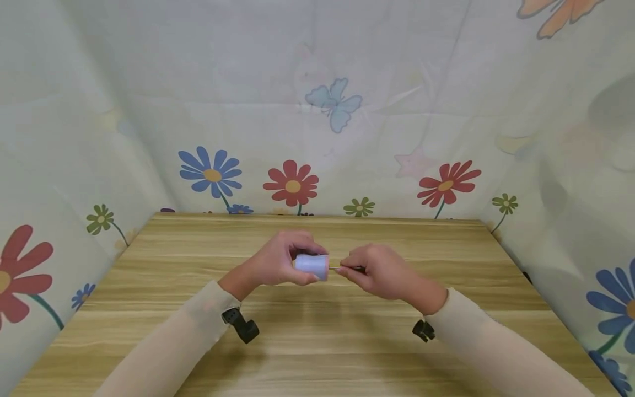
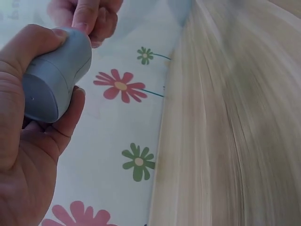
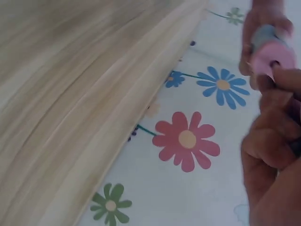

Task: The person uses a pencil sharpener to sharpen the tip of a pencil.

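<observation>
Over the middle of the table, my left hand grips a light blue pencil sharpener lying on its side in the air. Its pink end, with a dark hole in the centre, faces right. The left wrist view shows its smooth blue base, thumb on one side and fingers round the other. A thin pencil, tan near the sharpener and dark behind, is pinched between thumb and fingers of my right hand. It points at the hole; how deep its tip sits is hidden.
Beneath both hands lies a wood-grain table. A pale cloth printed with flowers and butterflies hangs behind it and along both sides. Black straps sit at the wrists over pale sleeves.
</observation>
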Available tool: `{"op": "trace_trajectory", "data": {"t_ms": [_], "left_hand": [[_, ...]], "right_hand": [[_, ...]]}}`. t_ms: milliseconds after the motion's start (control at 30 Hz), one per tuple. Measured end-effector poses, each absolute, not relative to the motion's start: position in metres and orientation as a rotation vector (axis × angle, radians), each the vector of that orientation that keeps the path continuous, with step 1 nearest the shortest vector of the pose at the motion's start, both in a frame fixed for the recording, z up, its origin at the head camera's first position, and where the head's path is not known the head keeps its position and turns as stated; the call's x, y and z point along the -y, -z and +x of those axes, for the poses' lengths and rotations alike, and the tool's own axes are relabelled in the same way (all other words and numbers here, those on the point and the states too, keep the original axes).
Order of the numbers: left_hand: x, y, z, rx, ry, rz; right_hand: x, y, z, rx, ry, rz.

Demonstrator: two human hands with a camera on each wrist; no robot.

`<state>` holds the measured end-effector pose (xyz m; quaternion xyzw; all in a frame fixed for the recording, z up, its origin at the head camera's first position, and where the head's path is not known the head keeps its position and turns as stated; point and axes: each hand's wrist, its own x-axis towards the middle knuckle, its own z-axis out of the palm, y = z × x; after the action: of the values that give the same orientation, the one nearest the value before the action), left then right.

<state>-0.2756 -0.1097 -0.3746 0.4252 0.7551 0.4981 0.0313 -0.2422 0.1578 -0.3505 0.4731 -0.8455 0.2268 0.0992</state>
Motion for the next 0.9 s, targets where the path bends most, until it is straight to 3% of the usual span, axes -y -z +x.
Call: {"op": "trace_trajectory", "data": {"t_ms": [267,367,567,700,900], "left_hand": [[0.106,0.375,-0.271,-2.396,-1.447,1.43],[0.108,0.378,-0.274,-2.41,-1.43,1.407],[0.112,0.379,-0.281,-2.36,-1.497,1.347],[0.113,0.378,-0.282,-2.33,-1.543,1.325],[0.111,0.376,-0.279,-2.331,-1.543,1.352]], "right_hand": [[-0.161,0.336,-0.251,3.085,-1.601,0.999],[-0.16,0.338,-0.254,3.066,-1.458,1.061],[-0.162,0.346,-0.251,2.548,-0.623,1.445],[-0.162,0.352,-0.249,2.168,-0.225,1.461],[-0.162,0.349,-0.246,2.308,-0.398,1.488]]}}
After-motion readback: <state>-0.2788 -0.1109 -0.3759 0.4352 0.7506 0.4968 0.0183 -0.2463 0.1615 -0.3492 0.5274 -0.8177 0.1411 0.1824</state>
